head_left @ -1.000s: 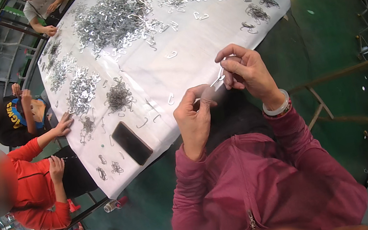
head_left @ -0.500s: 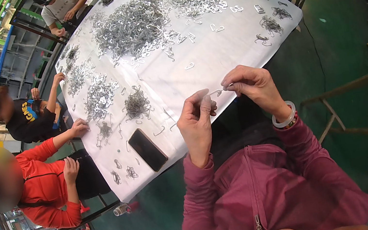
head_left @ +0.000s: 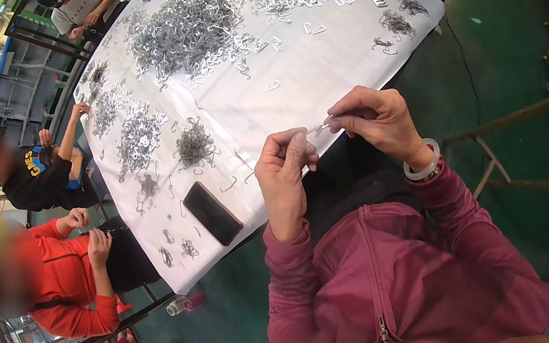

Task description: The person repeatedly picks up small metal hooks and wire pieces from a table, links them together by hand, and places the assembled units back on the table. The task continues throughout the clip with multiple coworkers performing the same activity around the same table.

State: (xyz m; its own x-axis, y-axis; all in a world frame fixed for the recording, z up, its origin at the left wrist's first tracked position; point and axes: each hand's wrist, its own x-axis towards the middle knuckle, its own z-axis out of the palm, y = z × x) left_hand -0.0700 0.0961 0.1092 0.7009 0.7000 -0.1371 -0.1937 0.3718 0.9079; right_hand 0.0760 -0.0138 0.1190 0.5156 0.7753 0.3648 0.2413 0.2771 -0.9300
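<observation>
The left hand point(head_left: 284, 170) and the right hand point(head_left: 376, 117) meet just off the near edge of the tabletop point(head_left: 318, 83), with a small pale metal clip point(head_left: 320, 127) pinched between them. The left hand is curled, thumb and fingertips closed toward one end of the clip; the right hand is closed on the other end with thumb and forefinger, its remaining fingers folded. A pale bangle point(head_left: 424, 163) circles the right wrist above a maroon sleeve.

On the tabletop, which is covered in white, a black phone point(head_left: 211, 213) lies near the edge, just left of the left hand. Beyond the phone sits a small tangled heap of wire clips point(head_left: 194, 144), and farther in lies a large spread pile of the same grey clips point(head_left: 190, 25), with loose ones scattered over the cloth.

At the tabletop's left side, a person in a red top point(head_left: 63, 282) holds both hands together, and another in a black shirt point(head_left: 40, 176) reaches onto the cloth.
</observation>
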